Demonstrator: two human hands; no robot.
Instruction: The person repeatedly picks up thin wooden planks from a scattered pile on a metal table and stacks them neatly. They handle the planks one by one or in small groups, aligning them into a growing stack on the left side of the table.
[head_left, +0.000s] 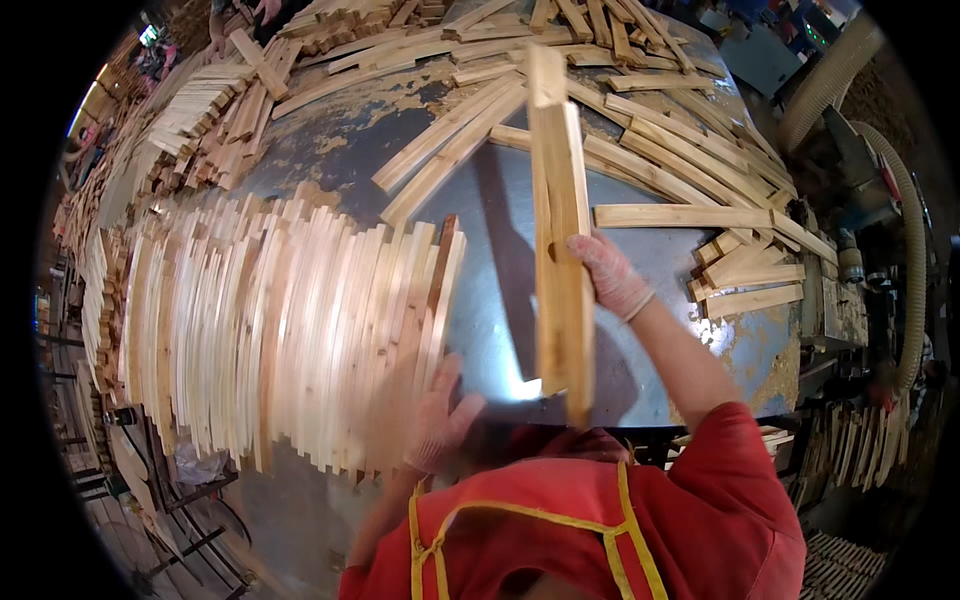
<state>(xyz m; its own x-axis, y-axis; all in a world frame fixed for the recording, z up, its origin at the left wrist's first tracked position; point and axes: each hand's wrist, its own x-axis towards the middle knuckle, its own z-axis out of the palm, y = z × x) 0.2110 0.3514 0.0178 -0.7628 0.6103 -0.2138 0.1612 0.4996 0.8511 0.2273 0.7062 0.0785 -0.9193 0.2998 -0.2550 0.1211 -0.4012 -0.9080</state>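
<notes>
Some wood strips in right grip (left grip beside strip row).

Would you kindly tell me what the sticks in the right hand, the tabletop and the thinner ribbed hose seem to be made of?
Sticks: wood, apparently unvarnished, going by the tan colour and grain.
Tabletop: probably sheet metal, smooth and grey with bright glare, though a coated board is possible.
Thinner ribbed hose: likely flexible plastic, judging by its ridged, curving beige wall.
</notes>
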